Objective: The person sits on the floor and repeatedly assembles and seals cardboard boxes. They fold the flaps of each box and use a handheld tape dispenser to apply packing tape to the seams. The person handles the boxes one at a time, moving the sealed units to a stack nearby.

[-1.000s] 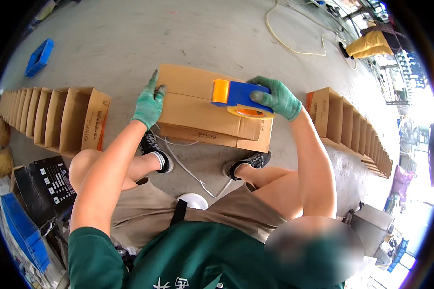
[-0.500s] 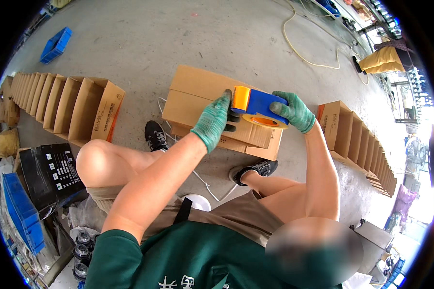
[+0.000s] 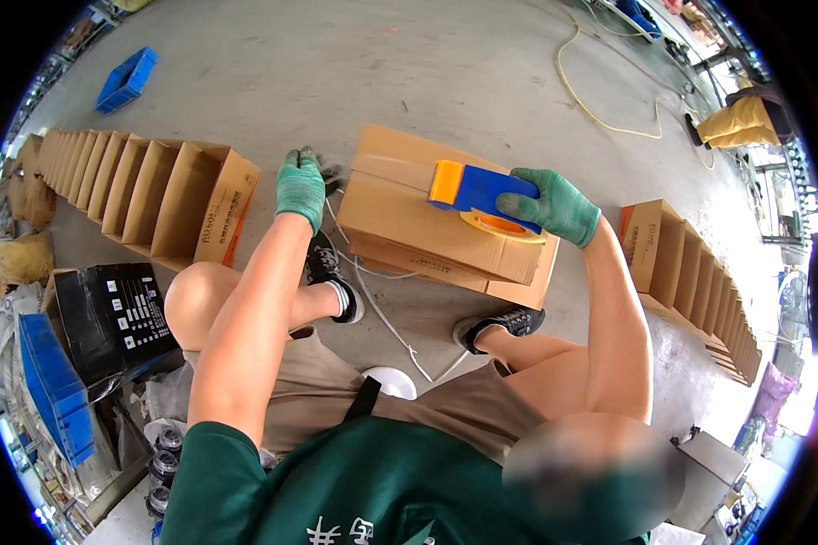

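Note:
In front of me on the floor lies a brown cardboard box (image 3: 400,218) with its broad side up. My right hand (image 3: 562,207), in a green knit glove, is closed around a blue tape dispenser (image 3: 483,191) with an orange front end and a roll of tape in it. The dispenser is over the top of the box. Just beyond the box's left edge is my left hand (image 3: 302,189), gloved alike, holding nothing. Its fingers stretch away from me, and the thumb side is smeared by motion.
Rows of open cartons stand at left (image 3: 186,200) and right (image 3: 673,254). A white cord (image 3: 382,331) runs by my shoes. A blue crate (image 3: 127,80) lies far left, a black box (image 3: 114,313) near left. Another person (image 3: 741,118) and a yellowish hose (image 3: 577,95) are far right.
My left hand has come away from the dispenser's front end and moved left, past the box's edge. The dispenser stays in my right hand, slightly farther left over the box. The view has shifted a little.

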### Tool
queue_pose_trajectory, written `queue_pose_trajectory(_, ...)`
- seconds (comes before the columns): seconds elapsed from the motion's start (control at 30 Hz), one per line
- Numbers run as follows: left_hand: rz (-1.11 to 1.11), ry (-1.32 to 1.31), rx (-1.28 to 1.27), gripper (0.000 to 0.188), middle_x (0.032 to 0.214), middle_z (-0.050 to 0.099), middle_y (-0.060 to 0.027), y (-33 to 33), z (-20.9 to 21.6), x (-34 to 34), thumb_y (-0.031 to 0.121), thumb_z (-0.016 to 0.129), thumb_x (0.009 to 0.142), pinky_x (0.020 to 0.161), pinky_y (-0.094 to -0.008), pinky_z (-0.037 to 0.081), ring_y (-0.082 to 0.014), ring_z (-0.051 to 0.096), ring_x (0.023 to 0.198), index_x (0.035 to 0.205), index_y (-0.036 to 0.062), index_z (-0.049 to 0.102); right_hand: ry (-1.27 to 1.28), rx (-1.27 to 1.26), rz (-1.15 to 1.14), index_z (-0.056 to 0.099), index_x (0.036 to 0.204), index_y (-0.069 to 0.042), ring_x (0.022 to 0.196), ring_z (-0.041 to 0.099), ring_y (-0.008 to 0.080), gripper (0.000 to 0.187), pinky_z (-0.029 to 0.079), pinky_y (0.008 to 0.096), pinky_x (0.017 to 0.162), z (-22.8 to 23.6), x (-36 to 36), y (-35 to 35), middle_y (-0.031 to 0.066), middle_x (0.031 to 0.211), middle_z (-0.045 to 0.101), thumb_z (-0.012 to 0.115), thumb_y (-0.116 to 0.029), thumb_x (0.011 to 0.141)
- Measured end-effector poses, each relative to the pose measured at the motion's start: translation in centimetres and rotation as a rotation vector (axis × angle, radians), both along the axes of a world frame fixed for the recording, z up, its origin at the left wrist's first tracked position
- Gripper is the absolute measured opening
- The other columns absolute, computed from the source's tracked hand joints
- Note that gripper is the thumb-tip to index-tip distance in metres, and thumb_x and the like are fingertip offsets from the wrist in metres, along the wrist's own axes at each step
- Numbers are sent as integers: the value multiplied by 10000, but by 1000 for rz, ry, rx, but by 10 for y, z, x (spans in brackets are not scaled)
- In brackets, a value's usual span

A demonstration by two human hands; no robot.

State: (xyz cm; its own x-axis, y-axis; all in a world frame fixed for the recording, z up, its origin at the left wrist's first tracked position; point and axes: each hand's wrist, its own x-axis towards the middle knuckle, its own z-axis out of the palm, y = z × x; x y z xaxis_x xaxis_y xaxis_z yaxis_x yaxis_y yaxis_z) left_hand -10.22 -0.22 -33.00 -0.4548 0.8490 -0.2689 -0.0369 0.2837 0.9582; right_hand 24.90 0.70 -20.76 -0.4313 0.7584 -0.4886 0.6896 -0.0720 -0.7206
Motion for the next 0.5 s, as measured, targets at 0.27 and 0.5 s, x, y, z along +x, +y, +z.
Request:
queue_pose_trajectory(0.27, -239, -104, -231, 269, 1093, 657, -71, 8, -46, -12, 269, 464, 1061, 763, -366, 555, -207, 666, 856, 1163, 44, 572, -101, -13, -81, 697, 1009, -6, 747, 552, 139, 509, 498, 304, 740, 0, -14, 4, 50, 811, 643, 743, -492, 863)
queue_pose_trajectory(0.5, -364, 168, -1, 332, 1292, 581, -157, 18, -85, -4, 245, 485, 1051, 1030, -384, 427, -289, 547, 1175, 1352, 106, 503, -86, 20, -69, 700, 1021, -12, 774, 577, 151, 506, 504, 312, 763, 0, -20, 3, 62, 836, 657, 745, -489, 862)
